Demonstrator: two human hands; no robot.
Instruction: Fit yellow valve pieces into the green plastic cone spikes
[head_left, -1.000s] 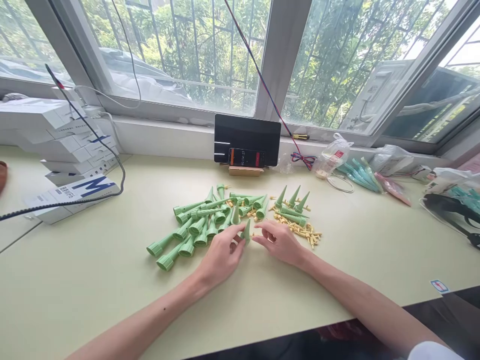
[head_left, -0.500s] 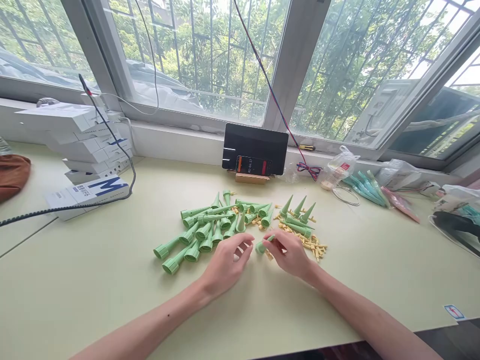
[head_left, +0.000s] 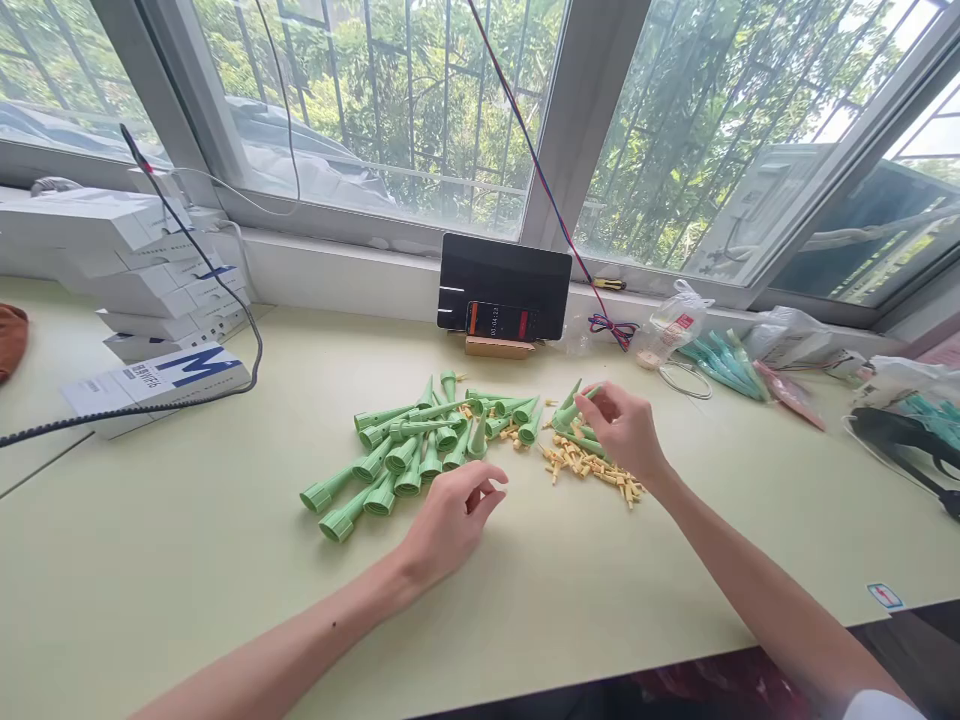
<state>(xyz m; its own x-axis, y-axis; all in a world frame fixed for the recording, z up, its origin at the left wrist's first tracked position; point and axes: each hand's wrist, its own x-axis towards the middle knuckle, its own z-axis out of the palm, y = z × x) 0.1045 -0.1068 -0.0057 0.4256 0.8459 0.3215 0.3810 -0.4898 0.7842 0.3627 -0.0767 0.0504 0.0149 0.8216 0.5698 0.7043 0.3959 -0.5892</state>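
My right hand (head_left: 621,428) pinches a green plastic cone (head_left: 591,394) above the right-hand group, where another pointed green cone (head_left: 568,408) stands upright. Small yellow plastic pieces (head_left: 589,465) lie heaped just below that hand. My left hand (head_left: 456,505) rests over the table, its thumb and curled fingers apart with nothing between them. Beside it spreads a pile of hollow green cones (head_left: 405,455), most on their sides with wide ribbed ends toward me. One green cone (head_left: 478,440) stands upright at the pile's right edge.
A black tablet (head_left: 504,285) with a phone (head_left: 501,321) against it stands at the back on a cardboard support (head_left: 499,347). White boxes (head_left: 161,270) are stacked at left, crossed by a black cable (head_left: 259,340). Plastic bags (head_left: 671,325) lie along the windowsill at right.
My right hand has moved up and right with a green cone, from beside my left hand to the right-hand group. My left hand has stayed nearly in place. The view has shifted slightly.
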